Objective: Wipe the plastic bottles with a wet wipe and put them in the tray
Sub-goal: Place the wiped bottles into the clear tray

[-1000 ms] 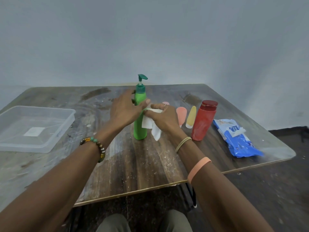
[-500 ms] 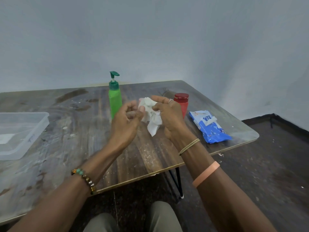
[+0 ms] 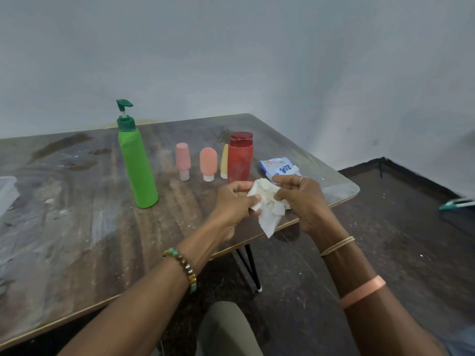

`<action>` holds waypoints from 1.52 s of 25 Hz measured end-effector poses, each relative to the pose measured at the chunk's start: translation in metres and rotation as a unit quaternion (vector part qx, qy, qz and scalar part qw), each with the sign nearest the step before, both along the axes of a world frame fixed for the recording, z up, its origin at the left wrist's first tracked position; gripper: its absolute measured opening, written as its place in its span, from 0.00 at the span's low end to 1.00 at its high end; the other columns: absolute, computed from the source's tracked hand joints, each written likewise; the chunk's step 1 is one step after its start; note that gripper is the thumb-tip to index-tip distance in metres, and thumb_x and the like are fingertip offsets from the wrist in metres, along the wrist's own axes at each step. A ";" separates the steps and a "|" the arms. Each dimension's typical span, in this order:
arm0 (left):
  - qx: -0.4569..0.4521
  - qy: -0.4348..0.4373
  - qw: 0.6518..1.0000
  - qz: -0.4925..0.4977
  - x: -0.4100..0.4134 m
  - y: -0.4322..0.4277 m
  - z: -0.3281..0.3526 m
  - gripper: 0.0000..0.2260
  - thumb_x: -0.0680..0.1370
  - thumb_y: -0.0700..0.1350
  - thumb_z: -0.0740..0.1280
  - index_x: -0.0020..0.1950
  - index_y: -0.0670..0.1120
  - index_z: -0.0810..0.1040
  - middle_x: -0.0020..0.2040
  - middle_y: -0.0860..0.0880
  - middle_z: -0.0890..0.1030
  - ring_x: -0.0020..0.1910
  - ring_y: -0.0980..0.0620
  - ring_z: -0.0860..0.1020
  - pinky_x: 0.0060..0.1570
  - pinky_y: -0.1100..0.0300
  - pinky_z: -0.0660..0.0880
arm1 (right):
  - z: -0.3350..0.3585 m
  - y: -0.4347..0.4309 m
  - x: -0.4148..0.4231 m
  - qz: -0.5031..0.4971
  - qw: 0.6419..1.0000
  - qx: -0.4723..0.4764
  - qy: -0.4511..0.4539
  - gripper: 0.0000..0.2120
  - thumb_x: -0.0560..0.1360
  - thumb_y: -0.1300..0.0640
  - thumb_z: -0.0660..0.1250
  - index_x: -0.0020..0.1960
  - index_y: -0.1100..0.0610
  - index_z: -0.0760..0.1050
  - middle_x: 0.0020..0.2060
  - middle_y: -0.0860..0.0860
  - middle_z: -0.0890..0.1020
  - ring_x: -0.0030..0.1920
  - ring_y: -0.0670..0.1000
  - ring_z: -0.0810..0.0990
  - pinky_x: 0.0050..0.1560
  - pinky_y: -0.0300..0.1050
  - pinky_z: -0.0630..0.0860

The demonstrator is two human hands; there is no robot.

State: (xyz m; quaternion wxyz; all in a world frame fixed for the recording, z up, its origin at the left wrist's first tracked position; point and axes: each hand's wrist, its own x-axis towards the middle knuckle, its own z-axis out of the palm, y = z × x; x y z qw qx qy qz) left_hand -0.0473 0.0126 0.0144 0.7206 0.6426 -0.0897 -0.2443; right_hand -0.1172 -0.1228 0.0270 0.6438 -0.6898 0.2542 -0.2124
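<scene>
- Status: left hand [image 3: 235, 201] and right hand [image 3: 300, 199] each have a pinch grip on the crumpled wet wipe [image 3: 267, 205], held in the air over the near edge of the surface [image 3: 77, 227]. No bottle in hand.
- All bottles stand upright on the surface. None is in the tray [image 3: 6, 191], which shows only as a sliver at far left, well apart from them.
- Risk: green pump bottle [image 3: 137, 168] is tall and narrow. A one-handed wipe high on the body would likely tip it, so brace it with the other hand.
- Risk: pink bottle [image 3: 183, 160], orange tube [image 3: 208, 163] and yellow tube [image 3: 224, 160] stand on small caps close together, and the yellow one is just beside the red bottle [image 3: 240, 158]. Reaching for one could knock its neighbours.
- Risk: wipe is wadded with little flat face showing. It will probably smear unless refolded.
- Risk: wet plastic may slip on the long carry to the tray.
</scene>
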 end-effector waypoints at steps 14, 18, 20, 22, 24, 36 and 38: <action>0.024 0.012 0.999 -0.022 0.029 -0.059 -0.037 0.25 0.71 0.30 0.72 0.67 0.41 0.76 0.61 0.44 0.80 0.56 0.47 0.81 0.57 0.49 0.80 | -0.021 -0.042 0.035 -0.093 0.977 -0.185 0.054 0.14 0.71 0.65 0.70 0.56 0.56 0.81 0.43 0.47 0.83 0.45 0.47 0.82 0.49 0.45 0.82; 0.113 -0.092 0.987 -0.073 0.034 -0.063 -0.044 0.21 0.75 0.38 0.69 0.69 0.45 0.76 0.65 0.47 0.79 0.61 0.47 0.79 0.63 0.48 0.77 | -0.031 -0.048 0.047 -0.090 0.921 -0.361 0.115 0.14 0.72 0.61 0.68 0.57 0.55 0.81 0.52 0.50 0.84 0.53 0.50 0.81 0.55 0.41 0.72; 0.153 -0.155 0.971 -0.099 0.033 -0.061 -0.041 0.18 0.77 0.43 0.68 0.68 0.46 0.78 0.63 0.47 0.81 0.61 0.47 0.79 0.63 0.50 0.76 | -0.039 -0.049 0.051 -0.070 0.890 -0.422 0.157 0.12 0.75 0.59 0.67 0.57 0.55 0.81 0.54 0.52 0.84 0.56 0.54 0.80 0.56 0.45 0.72; 0.199 -0.215 0.950 -0.105 0.029 -0.054 -0.036 0.15 0.79 0.43 0.67 0.65 0.46 0.80 0.58 0.48 0.82 0.57 0.49 0.80 0.60 0.54 0.76 | -0.045 -0.050 0.051 -0.063 0.863 -0.472 0.169 0.10 0.76 0.60 0.65 0.55 0.56 0.83 0.52 0.56 0.85 0.54 0.58 0.80 0.55 0.51 0.74; 0.224 -0.267 0.934 -0.082 0.027 -0.042 -0.033 0.15 0.77 0.43 0.67 0.63 0.47 0.81 0.57 0.47 0.83 0.56 0.48 0.81 0.58 0.53 0.77 | -0.048 -0.051 0.051 -0.083 0.846 -0.509 0.139 0.10 0.75 0.61 0.66 0.54 0.59 0.83 0.51 0.59 0.85 0.53 0.63 0.80 0.55 0.55 0.75; 0.184 -0.349 0.907 0.144 0.047 0.183 0.012 0.12 0.75 0.43 0.73 0.59 0.50 0.83 0.51 0.56 0.84 0.44 0.61 0.80 0.43 0.69 0.74 | 0.014 0.126 0.071 0.139 0.913 -0.369 -0.107 0.18 0.73 0.54 0.73 0.61 0.47 0.75 0.46 0.41 0.82 0.43 0.37 0.80 0.43 0.24 0.72; 0.258 -0.341 0.885 0.187 0.063 0.217 0.021 0.16 0.76 0.46 0.73 0.64 0.51 0.79 0.53 0.58 0.81 0.45 0.62 0.79 0.42 0.70 0.72 | 0.016 0.147 0.098 0.168 0.918 -0.352 -0.069 0.23 0.73 0.49 0.73 0.66 0.50 0.74 0.52 0.42 0.81 0.46 0.36 0.80 0.44 0.27 0.73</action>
